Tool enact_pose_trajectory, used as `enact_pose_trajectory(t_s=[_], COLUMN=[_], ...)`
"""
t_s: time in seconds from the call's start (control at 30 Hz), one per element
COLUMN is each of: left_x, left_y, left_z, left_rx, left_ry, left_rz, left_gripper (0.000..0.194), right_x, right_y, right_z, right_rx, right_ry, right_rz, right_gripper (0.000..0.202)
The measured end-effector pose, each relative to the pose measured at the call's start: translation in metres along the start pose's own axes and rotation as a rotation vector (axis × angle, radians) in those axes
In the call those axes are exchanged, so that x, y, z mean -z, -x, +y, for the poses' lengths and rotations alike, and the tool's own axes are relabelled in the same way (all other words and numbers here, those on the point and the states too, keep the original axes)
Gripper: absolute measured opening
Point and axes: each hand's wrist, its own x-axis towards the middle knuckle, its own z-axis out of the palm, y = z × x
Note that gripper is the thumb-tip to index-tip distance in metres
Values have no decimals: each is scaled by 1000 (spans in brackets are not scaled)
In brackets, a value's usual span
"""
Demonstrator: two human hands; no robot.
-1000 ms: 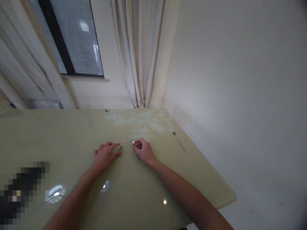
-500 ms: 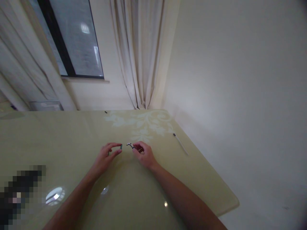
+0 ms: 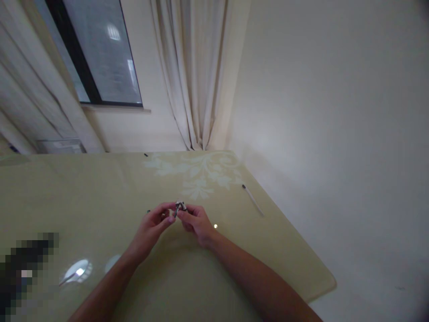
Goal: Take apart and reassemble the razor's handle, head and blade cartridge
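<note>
My left hand [image 3: 154,225] is closed, with a small dark, thin piece [image 3: 176,212] pinched between thumb and fingertips. My right hand [image 3: 197,222] grips a small bent, silvery and dark piece [image 3: 182,205], whose exact kind is too small to make out. Both hands meet above the table, and the two pieces touch or overlap; I cannot tell whether they are joined. The fingers hide most of each piece.
Right of my hands, a thin white stick with a dark tip [image 3: 254,200] lies on the glossy, flower-patterned table [image 3: 187,277]. A tiny dark item [image 3: 145,154] rests at the far edge. A pixelated dark patch [image 3: 20,277] covers the lower left. A wall [image 3: 335,134] borders the right side.
My hands have come together, bringing the thin dark piece from the left against the bent piece in the right. Before, a gap lay between them. The view has shifted slightly.
</note>
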Motion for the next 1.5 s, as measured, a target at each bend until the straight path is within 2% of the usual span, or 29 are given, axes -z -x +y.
enact_pose_trajectory(t_s=[0.13,0.43,0.63,0.9,1.13,1.5], left_x=[-6,-1,3,6,4,6], left_y=[3,2,5,5,5,6], left_z=[1,2,15,17,19,19], left_rx=[-40,-146,-74,-57,-91,-40], left_ry=[-15,-36,-91,-27,-36,-36], left_rz=[-39,-67,-9,22,2,0], left_gripper=[38,35,36,40,36,39], right_x=[-1,2,15,20,22,28], right_y=[1,2,-3,5,5,4], right_z=[0,1,-3,-25,-28,-27], right_rx=[-24,-79,10,30,14,-16], right_ry=[-60,-49,53,268,298,293], right_rz=[8,-32,-51,-190,-228,-276], right_gripper=[37,41,55,50,51,49])
